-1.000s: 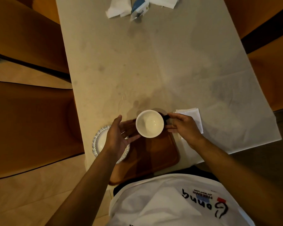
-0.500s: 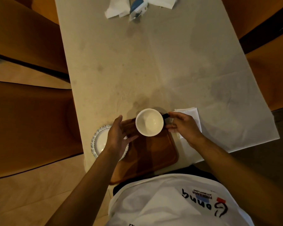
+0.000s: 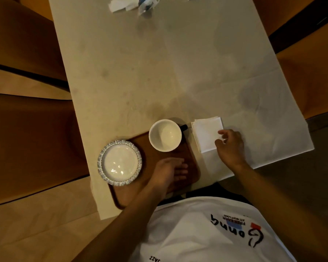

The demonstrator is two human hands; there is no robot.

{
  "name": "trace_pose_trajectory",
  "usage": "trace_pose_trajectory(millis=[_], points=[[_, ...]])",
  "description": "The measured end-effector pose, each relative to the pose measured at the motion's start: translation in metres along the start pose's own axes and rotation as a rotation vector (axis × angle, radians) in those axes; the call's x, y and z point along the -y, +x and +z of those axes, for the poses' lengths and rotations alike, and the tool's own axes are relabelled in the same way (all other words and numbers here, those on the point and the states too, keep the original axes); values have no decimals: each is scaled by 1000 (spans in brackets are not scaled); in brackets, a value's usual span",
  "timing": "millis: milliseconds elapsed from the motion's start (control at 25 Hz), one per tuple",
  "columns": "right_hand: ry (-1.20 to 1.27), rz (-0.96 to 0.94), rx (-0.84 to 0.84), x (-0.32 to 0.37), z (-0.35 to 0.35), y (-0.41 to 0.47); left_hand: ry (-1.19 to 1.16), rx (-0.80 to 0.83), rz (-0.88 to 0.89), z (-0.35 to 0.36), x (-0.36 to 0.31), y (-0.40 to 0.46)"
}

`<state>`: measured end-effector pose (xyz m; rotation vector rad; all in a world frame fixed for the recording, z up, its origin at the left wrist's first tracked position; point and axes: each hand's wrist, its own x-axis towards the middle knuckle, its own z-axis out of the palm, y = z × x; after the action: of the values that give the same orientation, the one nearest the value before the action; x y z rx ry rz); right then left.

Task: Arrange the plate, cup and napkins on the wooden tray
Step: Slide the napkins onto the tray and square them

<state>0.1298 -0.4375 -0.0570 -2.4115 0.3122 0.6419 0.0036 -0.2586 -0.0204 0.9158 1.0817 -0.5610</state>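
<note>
Wooden tray: dark brown, rounded corners, raised lip, lying at near edge of table; near-left corner overhangs the edge.

Plate: small, round, white glossy centre w/ blue-grey patterned scalloped rim. Sits on tray's left side, its left part overhanging the tray lip.

Cup: white inside, empty, dark handle pointing right. Stands at tray's far-right corner; whether its base is fully inside the lip can't be told from above.

Napkins: white, square, stacked, edges slightly fanned. On table just right of tray, not on it.

Left hand: flat, palm down, on tray's near-right area, fingers spread toward right, grasping nothing.

Right hand: at right edge of napkin stack, thumb and fingertips curled over the stack's edge; touching, but whether a sheet is pinched — can't tell, fingers cover that spot.

Hidden/unclear: left forearm covers the tray's near side. Far edge of table: crumpled white paper and a blue-white packet, both cut off by frame top, print unreadable. Light dim, table surface blotchy.
</note>
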Motion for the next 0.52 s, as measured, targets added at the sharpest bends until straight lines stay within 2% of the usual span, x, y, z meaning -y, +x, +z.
trace_pose_trajectory(millis=[160, 280, 520], points=[[-1, 95, 33, -11, -2, 11, -56, 62, 19, 35, -7, 10], [42, 72, 39, -11, 0, 15, -57, 54, 30, 64, -17, 10], [274, 188, 59, -7, -10, 18, 43, -90, 90, 98, -8, 21]])
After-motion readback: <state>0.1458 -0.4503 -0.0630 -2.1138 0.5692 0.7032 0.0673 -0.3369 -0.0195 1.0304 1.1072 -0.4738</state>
